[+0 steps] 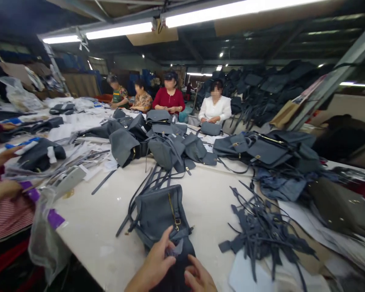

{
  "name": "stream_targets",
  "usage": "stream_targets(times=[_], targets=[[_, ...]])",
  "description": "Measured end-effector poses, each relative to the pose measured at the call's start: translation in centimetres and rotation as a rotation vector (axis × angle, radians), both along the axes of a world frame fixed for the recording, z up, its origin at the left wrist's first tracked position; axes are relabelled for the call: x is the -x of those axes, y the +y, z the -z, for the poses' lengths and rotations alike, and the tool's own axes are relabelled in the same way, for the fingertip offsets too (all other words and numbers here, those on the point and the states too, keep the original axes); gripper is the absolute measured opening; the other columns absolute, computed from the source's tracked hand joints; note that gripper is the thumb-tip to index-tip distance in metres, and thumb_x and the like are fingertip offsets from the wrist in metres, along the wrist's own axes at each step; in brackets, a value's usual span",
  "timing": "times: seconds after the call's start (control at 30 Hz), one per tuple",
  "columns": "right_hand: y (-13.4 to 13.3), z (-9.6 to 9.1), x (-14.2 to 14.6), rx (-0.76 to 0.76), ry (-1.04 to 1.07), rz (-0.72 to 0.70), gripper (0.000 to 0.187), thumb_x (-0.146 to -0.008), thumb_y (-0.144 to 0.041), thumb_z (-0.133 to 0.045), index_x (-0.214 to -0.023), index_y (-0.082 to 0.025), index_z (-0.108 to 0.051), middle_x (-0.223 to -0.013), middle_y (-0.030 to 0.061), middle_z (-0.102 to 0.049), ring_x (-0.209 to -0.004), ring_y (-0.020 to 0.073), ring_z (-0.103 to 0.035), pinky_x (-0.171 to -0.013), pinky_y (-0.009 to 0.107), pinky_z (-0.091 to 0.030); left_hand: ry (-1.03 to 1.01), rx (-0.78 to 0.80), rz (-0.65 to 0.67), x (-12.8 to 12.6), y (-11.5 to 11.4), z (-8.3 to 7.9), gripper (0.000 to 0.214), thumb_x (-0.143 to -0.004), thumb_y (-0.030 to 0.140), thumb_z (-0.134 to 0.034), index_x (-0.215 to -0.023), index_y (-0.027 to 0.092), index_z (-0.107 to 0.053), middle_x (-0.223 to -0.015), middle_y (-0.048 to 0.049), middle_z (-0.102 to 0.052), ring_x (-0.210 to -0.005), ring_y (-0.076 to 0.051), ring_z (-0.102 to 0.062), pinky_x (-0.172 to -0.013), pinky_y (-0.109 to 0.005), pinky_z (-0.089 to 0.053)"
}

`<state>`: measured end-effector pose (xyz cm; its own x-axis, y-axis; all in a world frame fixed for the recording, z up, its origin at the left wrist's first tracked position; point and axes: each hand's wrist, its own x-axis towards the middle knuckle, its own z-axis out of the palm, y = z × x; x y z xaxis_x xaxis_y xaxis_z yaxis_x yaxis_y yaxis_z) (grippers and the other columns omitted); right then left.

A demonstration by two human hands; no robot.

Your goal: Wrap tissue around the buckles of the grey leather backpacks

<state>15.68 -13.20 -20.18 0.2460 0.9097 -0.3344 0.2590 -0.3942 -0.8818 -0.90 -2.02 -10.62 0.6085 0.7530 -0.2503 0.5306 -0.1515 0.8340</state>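
Observation:
A dark grey backpack (158, 207) lies on the white table in front of me, its straps stretched toward the far side. A gold zipper and a metal clasp (177, 223) show on its front. My left hand (155, 261) is over the near part of the bag, index finger stretched out. A small crumpled piece of clear plastic (177, 248) sits at its curled fingers and appears held there. My right hand (199, 278) is at the lower right of the bag, index finger extended and the others loosely bent, with nothing visible in it. The bag's near end is partly hidden by both hands.
A pile of dark straps (264, 231) lies to the right. More grey bags (167, 146) are heaped across the table's far side. A clear plastic bag (44, 235) hangs over the left edge, near another person's arms (4, 192). Several people sit opposite.

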Motion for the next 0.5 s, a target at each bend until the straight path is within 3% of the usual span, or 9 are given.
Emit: stream_targets(times=[0.1,0.17,0.27,0.33,0.5], targets=[[-0.6,-1.1,0.3,-0.032,-0.128,-0.141,0.033,-0.084,-0.034,-0.042,-0.106,-0.022,-0.064,-0.075,0.0041,-0.073,-0.065,0.0214,-0.072,-0.048,0.027,-0.053,0.034,0.013,0.013,1.2,-1.9,2.2,0.049,-0.071,0.01,-0.046,-0.119,0.019,-0.049,-0.087,-0.0015,-0.067,-0.085,-0.017,-0.062,-0.082,-0.028,-0.046],[-1.0,-2.0,0.2,-0.067,-0.22,-0.146,0.03,-0.086,-0.026,-0.038,-0.101,-0.023,-0.063,-0.082,0.005,-0.073,-0.071,0.0204,-0.071,-0.057,0.028,-0.055,0.116,-0.038,0.046,1.9,-2.7,3.6,0.039,-0.071,0.01,-0.048,-0.107,0.021,-0.056,-0.101,-0.0057,-0.067,-0.1,-0.021,-0.059,-0.092,-0.032,-0.043],[-0.7,-3.1,0.2,-0.144,-0.387,-0.188,0.03,-0.088,-0.016,-0.036,-0.102,-0.023,-0.062,-0.1,0.0088,-0.07,-0.094,0.0217,-0.067,-0.084,0.034,-0.052,0.301,-0.24,0.13,2.5,-3.4,5.4,0.053,-0.069,0.006,-0.051,-0.12,0.02,-0.054,-0.134,-0.0101,-0.052,-0.125,-0.025,-0.044,-0.105,-0.036,-0.033],[0.2,-3.2,0.5,-0.188,-0.488,-0.291,0.034,-0.086,-0.01,-0.038,-0.106,-0.024,-0.061,-0.109,0.0089,-0.068,-0.105,0.0227,-0.063,-0.092,0.035,-0.048,0.422,-0.361,0.195,2.5,-3.4,6.4,0.058,-0.069,0.005,-0.054,-0.125,0.021,-0.053,-0.138,-0.01,-0.048,-0.126,-0.026,-0.042,-0.105,-0.039,-0.032],[3.2,-2.0,1.7,-0.156,-0.679,-0.512,0.028,-0.076,0.001,-0.048,-0.088,-0.019,-0.065,-0.092,0.0098,-0.071,-0.082,0.0238,-0.069,-0.069,0.031,-0.052,0.496,-0.445,0.232,1.8,-2.6,7.6,0.034,-0.073,0.004,-0.055,-0.101,0.019,-0.066,-0.12,-0.0099,-0.06,-0.115,-0.03,-0.048,-0.098,-0.047,-0.034]])
